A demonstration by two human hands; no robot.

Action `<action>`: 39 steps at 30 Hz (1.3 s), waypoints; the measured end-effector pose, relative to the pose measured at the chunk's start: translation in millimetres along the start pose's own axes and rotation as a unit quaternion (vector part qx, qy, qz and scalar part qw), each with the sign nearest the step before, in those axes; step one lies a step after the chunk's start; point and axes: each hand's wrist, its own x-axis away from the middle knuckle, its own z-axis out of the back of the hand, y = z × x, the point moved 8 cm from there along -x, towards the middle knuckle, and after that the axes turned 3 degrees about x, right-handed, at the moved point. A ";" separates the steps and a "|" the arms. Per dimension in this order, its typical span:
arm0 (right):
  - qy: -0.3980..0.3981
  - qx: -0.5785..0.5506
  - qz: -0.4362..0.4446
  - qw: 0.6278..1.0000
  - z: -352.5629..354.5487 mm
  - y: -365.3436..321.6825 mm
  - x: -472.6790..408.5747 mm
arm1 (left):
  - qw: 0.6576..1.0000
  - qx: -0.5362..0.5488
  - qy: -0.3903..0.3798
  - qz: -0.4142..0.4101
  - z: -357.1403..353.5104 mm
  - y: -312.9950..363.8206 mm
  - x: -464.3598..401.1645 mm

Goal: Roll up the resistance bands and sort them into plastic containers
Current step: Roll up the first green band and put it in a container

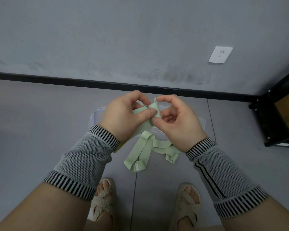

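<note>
A pale green resistance band (144, 148) hangs from both of my hands, its loose loops dangling in front of me above the floor. My left hand (123, 115) pinches the band's upper part between thumb and fingers. My right hand (177, 120) pinches the small rolled end of the band right beside it. A clear plastic container (97, 114) lies on the floor under my hands, mostly hidden by them.
A grey wall with a black baseboard (57, 79) and a white socket (220, 54) stands ahead. A black metal shelf (277, 114) holding a cardboard box is at the right. My sandalled feet (103, 197) are on the grey tiled floor below.
</note>
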 end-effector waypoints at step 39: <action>-0.125 -0.015 0.030 0.992 -1.6 -10.8 4.5 | 0.996 0.000 -0.081 0.024 8.7 -9.4 0.4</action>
